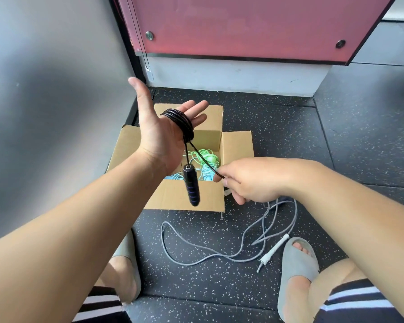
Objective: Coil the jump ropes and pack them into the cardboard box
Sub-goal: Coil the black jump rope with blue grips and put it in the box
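Note:
My left hand (160, 134) is raised palm-up over the open cardboard box (237, 145), fingers straight. A black jump rope (181, 121) is wound in several loops around those fingers. One black handle with purple rings (191, 186) hangs from the coil. A strand of the same rope runs down to my right hand (250, 178), which pinches it beside the box. Green and light blue ropes (204, 159) lie inside the box. A grey jump rope (219, 250) with a white handle (274, 249) lies loose on the floor in front of the box.
The box stands on dark speckled rubber flooring (289, 127) with its flaps spread out. A grey wall is at the left, and a pink panel on a white base (238, 75) stands behind the box. My feet in grey slippers (294, 271) flank the grey rope.

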